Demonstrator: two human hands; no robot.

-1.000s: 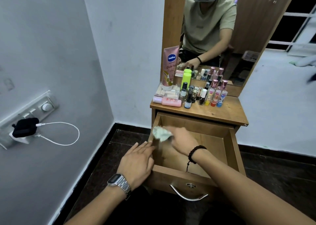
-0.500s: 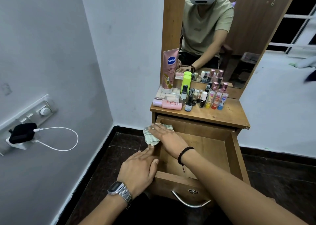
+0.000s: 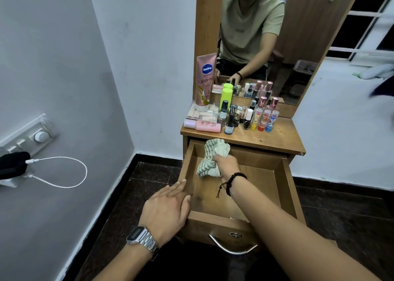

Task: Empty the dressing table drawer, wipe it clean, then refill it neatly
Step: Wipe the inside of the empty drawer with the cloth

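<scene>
The wooden drawer (image 3: 285, 187) of the dressing table stands pulled out, with nothing in it but a cloth. My right hand (image 3: 227, 165) grips the green-and-white striped cloth (image 3: 210, 159) at the drawer's back left corner, against the inner side wall. My left hand (image 3: 166, 208) rests flat on the drawer's left rim near the front, fingers straight. Cosmetics stand on the table top (image 3: 277, 135): a tall pink Vaseline tube (image 3: 204, 80), a lime green bottle (image 3: 226, 96), a pink bottle lying down (image 3: 205, 126) and several small bottles (image 3: 249, 116).
A mirror (image 3: 266, 41) rises behind the table top. The white wall at left carries a socket panel (image 3: 32, 140) with a black charger (image 3: 12, 165) and a looping white cable (image 3: 64, 172). Dark floor tiles (image 3: 149, 180) lie left and right of the table.
My right hand has carried the cloth from the drawer's left rim down into the back left corner. My left hand has stayed on the left rim.
</scene>
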